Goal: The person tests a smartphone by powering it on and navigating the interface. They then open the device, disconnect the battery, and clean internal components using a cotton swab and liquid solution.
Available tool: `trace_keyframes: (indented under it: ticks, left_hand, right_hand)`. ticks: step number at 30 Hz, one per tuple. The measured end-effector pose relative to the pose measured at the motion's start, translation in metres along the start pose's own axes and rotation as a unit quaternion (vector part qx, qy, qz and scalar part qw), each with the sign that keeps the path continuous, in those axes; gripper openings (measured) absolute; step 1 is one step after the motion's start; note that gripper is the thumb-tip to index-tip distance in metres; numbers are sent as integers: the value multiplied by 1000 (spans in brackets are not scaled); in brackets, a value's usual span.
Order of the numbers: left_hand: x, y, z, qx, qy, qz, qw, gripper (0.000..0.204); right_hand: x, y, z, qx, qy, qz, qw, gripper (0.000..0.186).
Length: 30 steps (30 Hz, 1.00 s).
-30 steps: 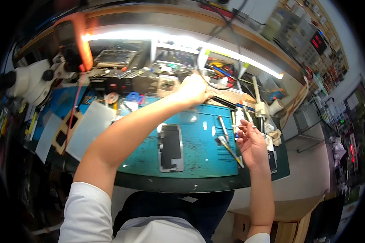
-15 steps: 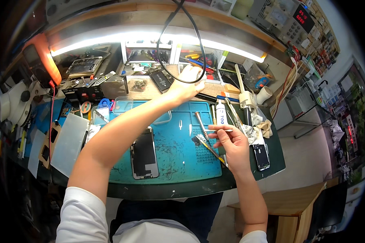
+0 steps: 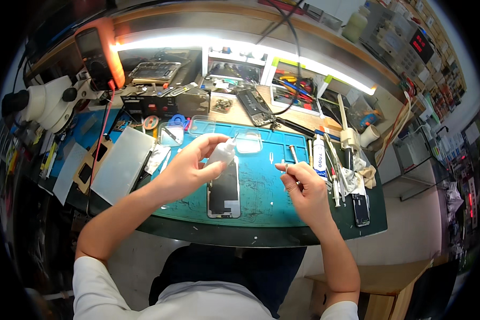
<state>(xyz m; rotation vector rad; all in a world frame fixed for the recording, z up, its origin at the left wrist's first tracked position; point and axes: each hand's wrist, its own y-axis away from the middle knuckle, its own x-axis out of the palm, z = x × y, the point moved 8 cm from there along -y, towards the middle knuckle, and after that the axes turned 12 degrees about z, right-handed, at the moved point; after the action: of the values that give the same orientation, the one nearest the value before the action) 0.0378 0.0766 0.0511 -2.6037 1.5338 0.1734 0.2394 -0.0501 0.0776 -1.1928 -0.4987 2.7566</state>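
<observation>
My left hand (image 3: 189,168) is wrapped round a small white squeeze bottle (image 3: 221,153) with a thin tip, tilted up and to the right. Below it, a phone screen assembly (image 3: 224,200) lies dark side up on the teal work mat (image 3: 261,205); the bottle and hand cover its upper part. To the right, my right hand (image 3: 308,194) is closed in a pinch above the mat, holding a thin, light-coloured stick (image 3: 286,167) that mostly hides behind the fingers. A metal-shafted tool (image 3: 293,153) lies just beyond these fingertips.
Clear plastic trays (image 3: 249,141) stand along the mat's far edge. At right are a white tube (image 3: 319,154), tweezers and another phone (image 3: 361,209). A translucent sheet (image 3: 124,164) and a microscope (image 3: 45,104) are at left; a black cable (image 3: 297,64) hangs at the back.
My left hand has come back from the rear of the bench and now holds the bottle over the screen. My right hand stays pinched at the mat's right. The view has shifted.
</observation>
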Motion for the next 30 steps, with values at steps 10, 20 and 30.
trace_keyframes:
  ticks: [10, 20, 30]
  left_hand:
    - [-30, 30, -23, 83, -280, -187, 938, 48]
    - [-12, 31, -18, 108, -372, -157, 908, 47]
    - [12, 23, -22, 143, -502, -112, 845, 48]
  right_hand:
    - [28, -45, -36, 142, -34, 149, 978, 10]
    - [33, -35, -33, 76, -14, 77, 994, 8]
    - [51, -36, -21, 70, -98, 111, 986, 7]
